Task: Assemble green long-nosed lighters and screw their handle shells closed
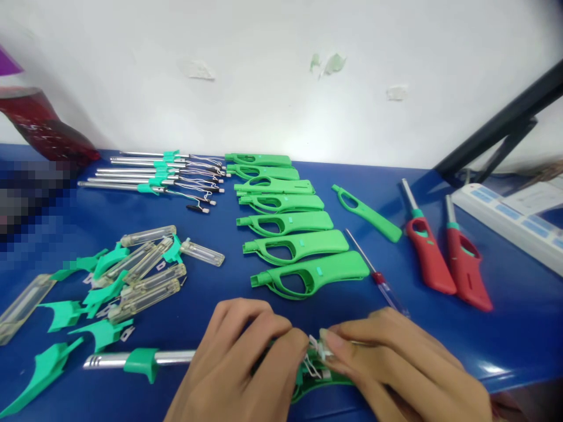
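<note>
As the right hand (400, 357) pinches a small whitish piece (324, 350) at bottom centre, the left hand (246, 360) overlaps a green plastic shell (323, 385); its grip is hidden.

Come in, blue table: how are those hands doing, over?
Left hand over open green casing, grip partly hidden. Right hand pinching small pale part there. Screwdriver just beyond right hand; nothing visibly blocking.
</note>
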The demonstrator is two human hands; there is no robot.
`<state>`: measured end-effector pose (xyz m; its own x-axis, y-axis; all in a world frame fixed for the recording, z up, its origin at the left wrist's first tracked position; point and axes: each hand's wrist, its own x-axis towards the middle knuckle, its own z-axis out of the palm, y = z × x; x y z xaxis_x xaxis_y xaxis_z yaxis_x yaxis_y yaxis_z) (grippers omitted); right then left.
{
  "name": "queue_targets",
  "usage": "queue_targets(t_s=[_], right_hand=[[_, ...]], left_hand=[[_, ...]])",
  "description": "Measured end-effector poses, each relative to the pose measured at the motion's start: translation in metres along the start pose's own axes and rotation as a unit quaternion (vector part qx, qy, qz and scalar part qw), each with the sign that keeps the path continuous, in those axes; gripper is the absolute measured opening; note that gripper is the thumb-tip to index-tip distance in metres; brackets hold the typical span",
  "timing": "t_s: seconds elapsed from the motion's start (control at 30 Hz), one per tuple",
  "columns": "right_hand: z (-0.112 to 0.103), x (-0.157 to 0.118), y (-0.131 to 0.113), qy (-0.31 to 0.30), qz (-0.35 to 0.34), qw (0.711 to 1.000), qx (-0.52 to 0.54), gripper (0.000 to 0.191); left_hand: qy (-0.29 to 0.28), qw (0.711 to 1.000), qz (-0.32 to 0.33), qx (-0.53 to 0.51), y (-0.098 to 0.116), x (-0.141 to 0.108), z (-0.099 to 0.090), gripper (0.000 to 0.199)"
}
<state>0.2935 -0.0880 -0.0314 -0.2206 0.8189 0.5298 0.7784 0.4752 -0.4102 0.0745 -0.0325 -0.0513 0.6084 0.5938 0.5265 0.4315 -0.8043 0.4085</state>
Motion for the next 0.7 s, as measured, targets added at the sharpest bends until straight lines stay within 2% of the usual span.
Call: queue_targets(t_s=[0.23, 0.7], right_hand=[[0.0028, 0.0001, 0.0010, 0.022, -0.005, 1.000, -0.008, 0.016], [0.0021, 0.0019, 0.0013, 0.017, -0.007, 1.000, -0.003, 0.020]], left_hand=[[0.024, 1.000, -0.007, 0.013, 0.0039, -0.0006, 0.0024, 0.021], [0.046, 0.998, 0.007, 0.030, 0.0043, 0.0025, 0.0018, 0.020]])
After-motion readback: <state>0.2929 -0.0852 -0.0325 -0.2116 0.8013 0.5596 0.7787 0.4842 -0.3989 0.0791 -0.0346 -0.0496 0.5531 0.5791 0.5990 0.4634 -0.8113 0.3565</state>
